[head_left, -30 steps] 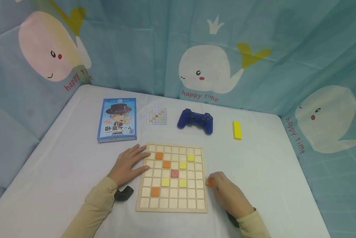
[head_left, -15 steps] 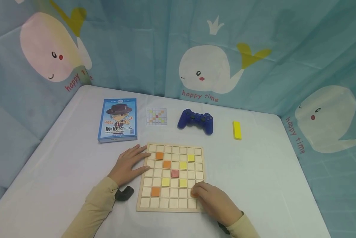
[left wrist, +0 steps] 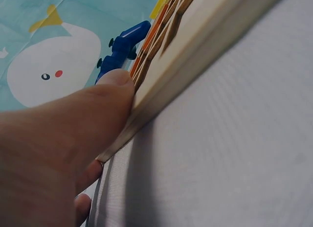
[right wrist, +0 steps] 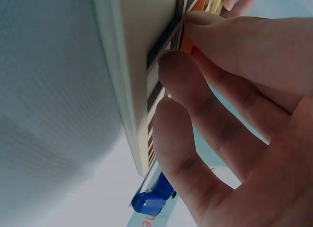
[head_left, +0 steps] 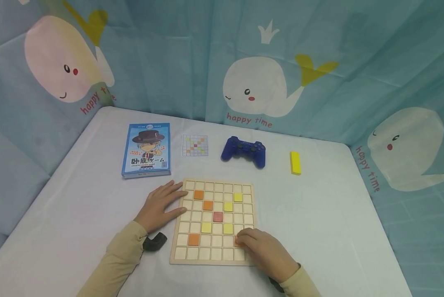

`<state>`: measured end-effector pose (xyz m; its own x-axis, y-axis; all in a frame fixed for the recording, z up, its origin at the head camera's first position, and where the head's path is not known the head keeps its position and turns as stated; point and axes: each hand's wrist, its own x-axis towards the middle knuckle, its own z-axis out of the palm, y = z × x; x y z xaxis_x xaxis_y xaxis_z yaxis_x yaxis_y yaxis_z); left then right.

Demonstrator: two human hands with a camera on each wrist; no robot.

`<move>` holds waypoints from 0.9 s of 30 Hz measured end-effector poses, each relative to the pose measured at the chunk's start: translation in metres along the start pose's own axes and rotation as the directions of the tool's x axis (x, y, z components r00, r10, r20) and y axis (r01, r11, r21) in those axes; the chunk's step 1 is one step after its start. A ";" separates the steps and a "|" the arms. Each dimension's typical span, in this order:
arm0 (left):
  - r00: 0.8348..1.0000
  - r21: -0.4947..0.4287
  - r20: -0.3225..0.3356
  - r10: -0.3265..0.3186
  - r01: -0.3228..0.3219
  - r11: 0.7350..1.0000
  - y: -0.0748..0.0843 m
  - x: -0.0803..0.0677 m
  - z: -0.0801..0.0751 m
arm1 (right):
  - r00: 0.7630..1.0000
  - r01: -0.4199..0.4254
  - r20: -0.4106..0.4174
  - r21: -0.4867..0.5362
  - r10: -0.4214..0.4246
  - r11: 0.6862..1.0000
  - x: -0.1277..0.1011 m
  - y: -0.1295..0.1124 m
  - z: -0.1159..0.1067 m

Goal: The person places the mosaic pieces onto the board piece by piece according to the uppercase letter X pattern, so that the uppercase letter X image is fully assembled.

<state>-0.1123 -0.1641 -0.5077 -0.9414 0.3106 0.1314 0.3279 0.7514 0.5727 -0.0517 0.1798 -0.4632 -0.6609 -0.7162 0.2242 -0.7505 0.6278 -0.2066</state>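
Note:
A wooden grid board (head_left: pixel 217 252) lies on the white table. Orange tiles, yellow tiles and one red tile (head_left: pixel 218 217) sit in some of its squares. At the board's lower right, my right hand (head_left: pixel 268 252) pinches an orange tile (head_left: pixel 238 241) in a square of the second row from the front; the fingers partly cover it. In the right wrist view, thumb and fingertips meet around the orange tile (right wrist: pixel 187 40). My left hand (head_left: pixel 160 208) rests along the board's left edge, fingers extended, their tips on the rim. The left wrist view shows the thumb (left wrist: pixel 117 87) against that edge.
Behind the board stand a blue game box (head_left: pixel 146 150), a small card with a coloured grid pattern (head_left: pixel 195 145) and a blue game controller (head_left: pixel 243 151). A yellow block (head_left: pixel 295 163) lies farther right. A whale-print curtain (head_left: pixel 192 62) encloses the table's back.
My right hand has moved left from beside the board onto it, carrying the orange tile to a square at the lower right. The left hand has stayed in place.

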 end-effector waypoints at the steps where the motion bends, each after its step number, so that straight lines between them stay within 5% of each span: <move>1: 1.000 0.000 0.000 0.000 0.000 1.000 0.000 0.000 0.000 | 1.000 -0.001 -0.005 0.005 0.001 1.000 0.000 0.000 0.000; 20: 1.000 0.009 0.004 -0.004 0.004 1.000 0.000 -0.002 0.002 | 0.996 0.050 -0.080 0.124 -0.040 0.991 -0.001 0.008 0.002; 27: 1.000 -0.032 -0.011 -0.017 0.016 0.999 0.010 0.010 -0.004 | 0.986 -0.158 -0.054 0.032 0.159 0.987 0.021 0.018 -0.002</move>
<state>-0.1191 -0.1554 -0.4970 -0.9476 0.2915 0.1311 0.3098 0.7374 0.6002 -0.0792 0.1772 -0.4601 -0.7714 -0.5893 0.2400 -0.6362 0.7229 -0.2697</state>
